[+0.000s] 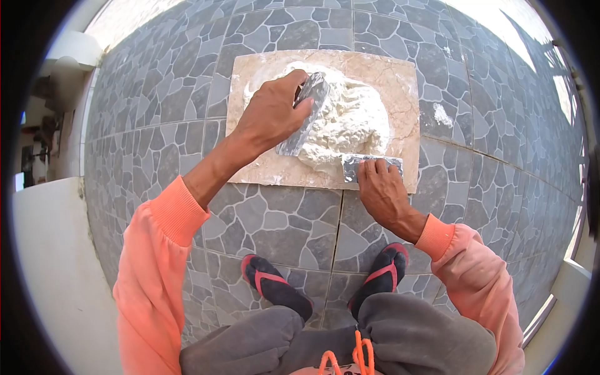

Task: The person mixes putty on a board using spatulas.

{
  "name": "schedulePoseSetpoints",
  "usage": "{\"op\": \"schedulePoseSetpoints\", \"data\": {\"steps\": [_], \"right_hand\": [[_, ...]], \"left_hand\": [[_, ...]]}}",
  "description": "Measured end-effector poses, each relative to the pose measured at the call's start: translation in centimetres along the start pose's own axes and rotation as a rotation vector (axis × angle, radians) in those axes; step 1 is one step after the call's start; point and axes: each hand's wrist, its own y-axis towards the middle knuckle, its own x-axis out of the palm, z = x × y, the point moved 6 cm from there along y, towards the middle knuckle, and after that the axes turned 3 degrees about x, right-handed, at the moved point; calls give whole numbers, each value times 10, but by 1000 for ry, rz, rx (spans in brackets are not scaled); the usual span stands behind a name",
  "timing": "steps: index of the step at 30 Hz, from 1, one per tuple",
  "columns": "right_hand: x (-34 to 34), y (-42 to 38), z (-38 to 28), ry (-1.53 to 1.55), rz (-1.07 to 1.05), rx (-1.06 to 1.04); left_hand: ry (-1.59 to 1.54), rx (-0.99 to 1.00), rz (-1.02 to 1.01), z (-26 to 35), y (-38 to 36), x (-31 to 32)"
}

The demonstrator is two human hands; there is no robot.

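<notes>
A mound of wet white paste [353,112] lies spread on a beige marbled board [403,87]. My left hand [272,115] is closed round the top of a grey, smeared trowel [306,119], whose long blade stands tilted at the left side of the paste. At the lower right of the mound, my right hand [382,190] grips a flat rectangular scraper [351,167] with white smears on it. The scraper sits at the board's near edge, touching or just beside the paste.
Grey stone-patterned tiles [275,225] surround the board, with white splatter [442,115] to its right. My feet in red-strapped sandals [269,275] are below it. A pale wall [56,250] stands at the left, a railing [572,281] at the right.
</notes>
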Motion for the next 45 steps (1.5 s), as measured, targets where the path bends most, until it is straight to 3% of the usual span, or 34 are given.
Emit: {"op": "schedulePoseSetpoints", "data": {"steps": [6,10,14,18,22,26,29,32,35,39,45], "right_hand": [[21,-7,0,-45,-119,-74],[-7,1,19,-95,93,34],[36,-7,10,-138,-139,-103],[-7,0,31,-92,38,5],[27,-8,23,-147,-130,-17],[-5,-10,36,-84,37,63],[25,-16,37,-145,-153,61],[32,-18,36,-79,-137,39],[-8,-5,46,-126,3,83],[31,-7,30,-172,-105,-17],[5,0,27,-90,-11,-12]], "left_hand": [[-33,21,-22,5,-6,6],[-61,47,-34,8,-8,12],[-52,57,-40,11,-7,14],[-68,37,-54,16,-10,15],[-15,22,-70,15,-11,18],[-73,44,-56,16,-12,21],[-72,14,-81,16,-11,21],[-64,38,-67,15,-12,23],[-83,42,-51,17,-10,21],[-66,34,-47,16,-11,19],[-40,-29,-59,6,-14,15]]}}
